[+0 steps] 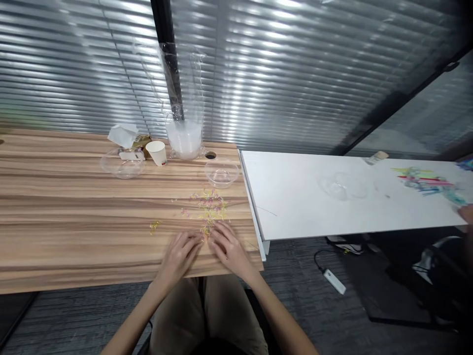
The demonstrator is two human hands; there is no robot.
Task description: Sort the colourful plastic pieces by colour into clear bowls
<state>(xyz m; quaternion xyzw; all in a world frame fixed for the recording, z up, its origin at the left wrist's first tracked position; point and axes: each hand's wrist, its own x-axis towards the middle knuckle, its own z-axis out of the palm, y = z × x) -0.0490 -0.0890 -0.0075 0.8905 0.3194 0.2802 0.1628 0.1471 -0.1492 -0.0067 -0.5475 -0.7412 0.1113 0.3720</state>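
Note:
A loose scatter of tiny yellow, pink and pale pieces [211,206] lies on the wood-grain table [74,212]; they are too small to name. At its near edge my left hand [181,251] rests on the tabletop, fingers stretched toward the pieces. My right hand [229,247] lies just across from it, fingers spread a little and touching the near end of the scatter. Whether a single piece sits under the fingertips is hidden. Left of the scatter is a small separate cluster of yellow pieces [154,227]. Beyond the scatter stands a clear plastic bowl [221,173].
Farther back are another clear bowl [123,167], a paper cup [157,154], a white tissue pack [123,135] and a clear bag with white contents [185,140]. A white table [295,197] adjoins on the right, with colourful sticks [428,180] near another person's hand [466,213].

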